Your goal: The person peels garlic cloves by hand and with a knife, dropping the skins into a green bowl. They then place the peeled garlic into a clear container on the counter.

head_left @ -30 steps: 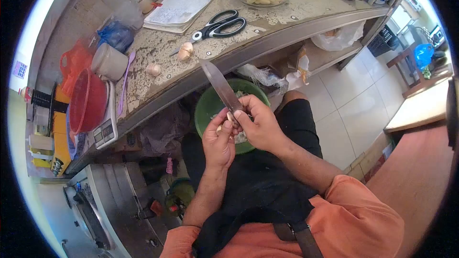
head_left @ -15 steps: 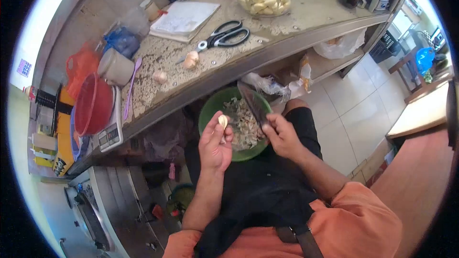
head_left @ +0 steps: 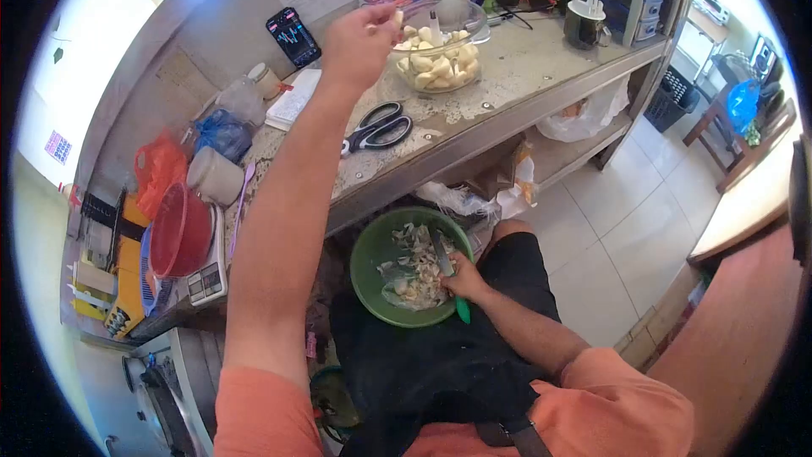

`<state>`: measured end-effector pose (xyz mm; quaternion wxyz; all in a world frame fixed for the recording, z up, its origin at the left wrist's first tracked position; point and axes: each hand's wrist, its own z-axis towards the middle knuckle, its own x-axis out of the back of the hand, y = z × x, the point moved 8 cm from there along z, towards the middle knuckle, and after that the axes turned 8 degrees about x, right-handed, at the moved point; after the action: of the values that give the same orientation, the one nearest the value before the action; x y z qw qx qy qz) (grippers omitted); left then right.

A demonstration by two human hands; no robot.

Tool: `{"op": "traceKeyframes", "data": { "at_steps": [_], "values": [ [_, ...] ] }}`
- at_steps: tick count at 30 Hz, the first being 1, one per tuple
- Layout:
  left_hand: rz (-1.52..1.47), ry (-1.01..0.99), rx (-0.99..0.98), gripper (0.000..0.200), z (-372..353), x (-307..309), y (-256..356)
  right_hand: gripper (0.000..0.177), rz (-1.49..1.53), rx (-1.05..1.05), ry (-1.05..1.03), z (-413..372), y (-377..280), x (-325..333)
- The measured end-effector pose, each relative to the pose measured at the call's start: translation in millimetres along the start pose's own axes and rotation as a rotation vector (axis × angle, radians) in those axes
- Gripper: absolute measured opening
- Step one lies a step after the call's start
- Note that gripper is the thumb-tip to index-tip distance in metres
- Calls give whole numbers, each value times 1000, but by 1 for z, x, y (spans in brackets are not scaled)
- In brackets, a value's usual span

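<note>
Where the head view is taken as the one record, all places are given from the glass bowl (head_left: 440, 59) on the bench (head_left: 507, 85).

1. Left hand (head_left: 359, 38): raised on an outstretched arm, just beside the glass bowl's left rim. Fingers pinched on a peeled garlic clove (head_left: 396, 17).
2. Garlic clove: pale, at the fingertips, over the rim of the glass bowl and slightly above its contents. Too small to tell how its long axis lies. The left hand is by far the nearer hand to the glass bowl.
3. Glass bowl: clear, holding a heap of peeled cloves.
4. Right hand (head_left: 463, 281): well below the glass bowl, off the bench, at the lap. Fingers clenched around a knife (head_left: 440, 254).
5. Knife: blade points up toward the glass bowl's side, and the green handle end shows below the fist.
6. Green bowl (head_left: 365, 245): on the lap, well below the glass bowl. It holds papery garlic skins and trimmings, and the knife blade lies over them.
7. Scissors (head_left: 376, 129): black-handled, flat on the bench, near the glass bowl on its lower left.
8. Phone (head_left: 293, 36): propped up, left of the glass bowl, screen lit.
9. Mug (head_left: 584, 24): dark, right of the glass bowl.
10. Red bowl (head_left: 179, 233): far left of the glass bowl, tipped beside a small scale (head_left: 207, 279).
</note>
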<state>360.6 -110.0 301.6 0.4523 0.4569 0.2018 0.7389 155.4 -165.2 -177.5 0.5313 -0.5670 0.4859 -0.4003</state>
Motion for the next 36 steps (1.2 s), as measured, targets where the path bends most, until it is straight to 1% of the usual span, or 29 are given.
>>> {"op": "traceKeyframes", "data": {
  "at_steps": [1, 2, 4, 5, 8, 10, 11, 12, 14, 15, 16, 17, 18, 20, 21, 23, 24, 27, 30, 33, 34, 36],
  "values": [
    [68, 0, -69, 33, 23, -14, -23, 49, -11, 6, -7, -2, -1, 1],
    [138, 0, -137, 34, 34, -23, -31, 51, -126, 5, 42, -3, -1, 5],
    [139, -3, -52, 32, 24, -25, -21, 54, -308, 74, 85, -6, -2, 14],
    [145, -5, -10, 31, 15, -27, -15, 56, -343, 78, 88, -3, 0, 16],
    [-206, 151, -225, 26, -27, -15, 11, 59, -386, 48, 70, -4, -5, 18],
    [-281, 29, 92, 23, -76, -10, 21, 60, -472, 63, 77, -8, -18, 16],
    [-260, -18, 181, 23, -101, -9, 12, 60, -537, 85, 93, -8, -24, 16],
    [-242, -66, 270, 24, -127, -10, 1, 58, -519, 22, 76, -7, -14, 15],
    [-396, -169, 434, 24, -186, -19, -30, 58, -469, -18, 48, -6, -17, 14],
    [-528, -228, 504, 25, -219, -28, -49, 59, -447, -41, 34, -8, -17, 14],
    [-663, -286, 568, 27, -250, -37, -70, 58, -465, 17, 57, -7, -19, 15],
    [-766, -323, 705, 30, -284, -48, -97, 57, -484, 76, 77, -7, -19, 15],
    [-869, -328, 834, 32, -316, -51, -115, 57, -503, 135, 94, -7, -21, 14],
    [-1259, -282, 1043, 39, -374, -62, -149, 55, -553, 188, 120, -8, -30, 14],
    [-1233, -270, 1073, 41, -395, -63, -162, 54, -578, 213, 130, -10, -34, 13],
    [-1182, -247, 1131, 47, -433, -66, -187, 51, -540, 105, 72, -7, -19, 12],
    [-1164, -241, 1135, 41, -449, -70, -201, 50, -520, 52, 46, -4, -10, 11],
    [-1085, -204, 1147, 33, -470, -75, -220, 49, -555, 114, 72, -2, -4, 10],
    [-1034, -155, 1095, 21, -483, -79, -240, 46, -489, 77, 64, -3, 1, 13],
    [-1087, -221, 1084, 12, -490, -90, -268, 45, -387, 132, 28, -1, 5, 13],
    [-1063, -280, 1135, 16, -483, -86, -262, 42, -328, 240, 36, -2, -4, 11],
    [-1174, -128, 1298, 28, -492, -89, -274, 37, -260, 150, 58, -9, -20, 5]
  ]
}}
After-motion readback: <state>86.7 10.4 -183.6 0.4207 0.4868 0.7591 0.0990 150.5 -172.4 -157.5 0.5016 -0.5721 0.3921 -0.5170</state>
